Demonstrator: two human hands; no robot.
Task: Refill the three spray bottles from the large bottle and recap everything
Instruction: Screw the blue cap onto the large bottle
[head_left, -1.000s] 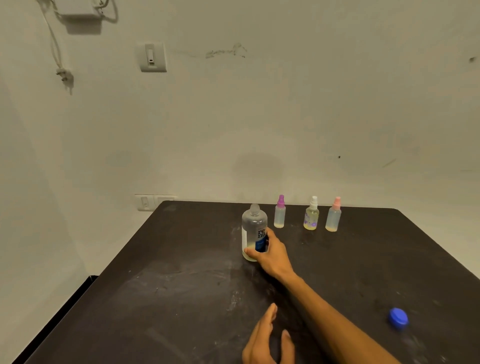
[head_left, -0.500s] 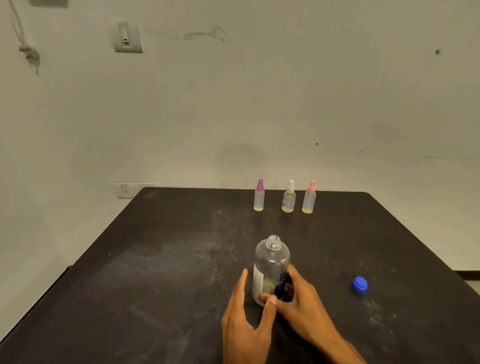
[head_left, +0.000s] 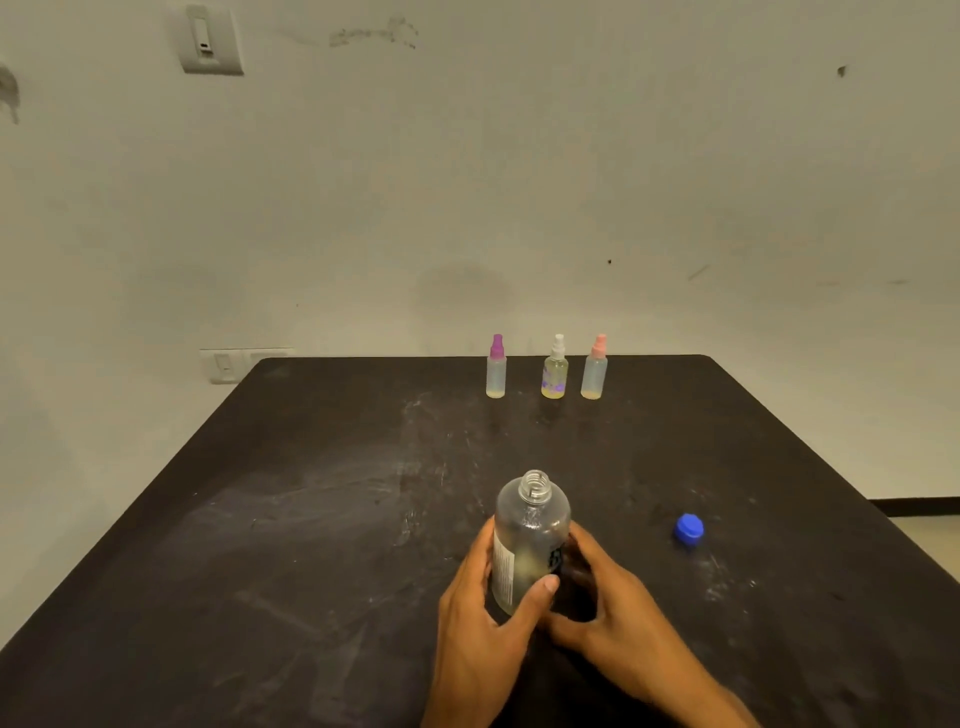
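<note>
Clear plastic large bottle (head_left: 531, 540): upright, long axis vertical, neck uncapped, standing on the dark table (head_left: 311, 519) between both hands. Left hand (head_left: 480, 618): fingers and thumb curled round the bottle's lower body, thumb across the front. Right hand (head_left: 605, 605): fingers wrapped behind the bottle's right side, gripping it too.

Blue cap (head_left: 689, 529): lying loose on the table, off to the right of the right hand, nearer that hand than the left.

Three spray bottles, all upright and capped, in a row well beyond both hands at the table's far edge: purple-topped bottle (head_left: 496, 368), white-topped bottle (head_left: 555, 368), pink-topped bottle (head_left: 595, 368). They lie straight ahead of the held bottle, slightly to its right.

Judgement: pouring not yet begun; the sprayers likely need uncapping first, and the right hand is the closer reach.
</note>
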